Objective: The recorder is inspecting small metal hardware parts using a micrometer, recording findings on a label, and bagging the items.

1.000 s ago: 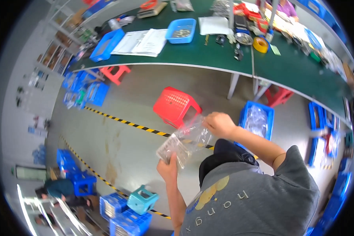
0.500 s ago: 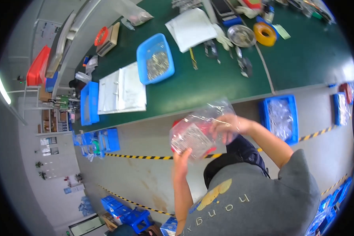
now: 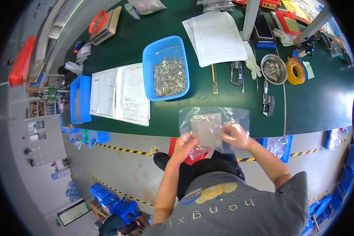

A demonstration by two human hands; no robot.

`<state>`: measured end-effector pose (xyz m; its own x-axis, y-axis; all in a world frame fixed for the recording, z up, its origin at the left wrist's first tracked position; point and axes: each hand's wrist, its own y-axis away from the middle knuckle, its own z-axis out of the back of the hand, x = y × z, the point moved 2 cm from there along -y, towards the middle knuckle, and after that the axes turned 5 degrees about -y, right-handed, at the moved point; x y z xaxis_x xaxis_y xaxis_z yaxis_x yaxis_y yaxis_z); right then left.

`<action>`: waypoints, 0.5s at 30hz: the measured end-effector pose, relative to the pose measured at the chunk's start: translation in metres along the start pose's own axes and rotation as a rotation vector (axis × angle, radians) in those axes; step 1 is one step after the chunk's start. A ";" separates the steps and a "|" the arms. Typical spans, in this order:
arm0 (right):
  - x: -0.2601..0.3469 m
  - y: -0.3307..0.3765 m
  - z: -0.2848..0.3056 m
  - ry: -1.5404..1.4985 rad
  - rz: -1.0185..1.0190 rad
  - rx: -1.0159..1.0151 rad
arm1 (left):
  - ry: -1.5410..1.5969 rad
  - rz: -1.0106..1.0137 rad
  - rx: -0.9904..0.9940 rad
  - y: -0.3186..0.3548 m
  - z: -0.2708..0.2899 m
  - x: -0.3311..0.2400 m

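Observation:
Both hands are at a clear plastic bag (image 3: 235, 114) over the front edge of the green workbench. Inside or beneath its film shows a flat, pale rectangular packet (image 3: 207, 129); its contents I cannot make out. My left hand (image 3: 185, 146) pinches the bag's lower left side between thumb and fingers. My right hand (image 3: 235, 135) grips its right side, with film lying partly over the fingers. Beyond the bag stands a blue plastic basket (image 3: 146, 51) holding many small metal pins (image 3: 170, 76). Something red (image 3: 192, 158) shows below the bag.
An open ring binder (image 3: 135, 92) and a blue bin (image 3: 78, 100) are at the left. Behind lie paper sheets (image 3: 218, 39). Toward the right are a metal bowl (image 3: 282, 63), yellow tape (image 3: 296, 71) and a digital micrometer (image 3: 268, 104). A scale (image 3: 107, 25) stands far left.
The bag and both hands have moved forward, up to the bench edge. The view has shifted with the body, and the bag now lies flatter and more spread.

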<state>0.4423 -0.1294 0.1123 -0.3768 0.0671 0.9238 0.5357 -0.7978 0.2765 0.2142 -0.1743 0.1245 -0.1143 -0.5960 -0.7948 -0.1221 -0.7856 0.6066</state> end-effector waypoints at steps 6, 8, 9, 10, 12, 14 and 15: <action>-0.043 0.020 0.048 -0.375 -0.088 -0.823 | -0.346 -0.004 -0.033 -0.064 0.071 0.020; -0.034 0.033 0.050 -0.268 -0.134 -0.924 | -0.508 -0.091 -0.097 -0.088 0.102 0.037; -0.022 0.034 0.041 -0.332 -0.129 -0.963 | -0.746 -0.295 -0.150 -0.103 0.122 0.048; -0.012 0.035 0.030 -0.401 -0.126 -1.012 | -0.768 -0.408 -0.194 -0.098 0.114 0.030; 0.012 0.034 0.001 -0.508 -0.126 -0.936 | -0.770 -0.585 -0.238 -0.086 0.119 0.020; 0.035 0.029 -0.018 -0.491 -0.201 -0.754 | -0.889 -0.946 -0.147 -0.097 0.140 0.032; 0.044 0.023 -0.024 -0.408 -0.181 -0.720 | -0.975 -1.287 -0.129 -0.090 0.142 0.031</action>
<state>0.4206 -0.1593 0.1529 -0.0345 0.3312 0.9429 -0.1707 -0.9316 0.3210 0.0816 -0.0986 0.0472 -0.5628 0.7200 -0.4060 -0.5530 -0.6931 -0.4624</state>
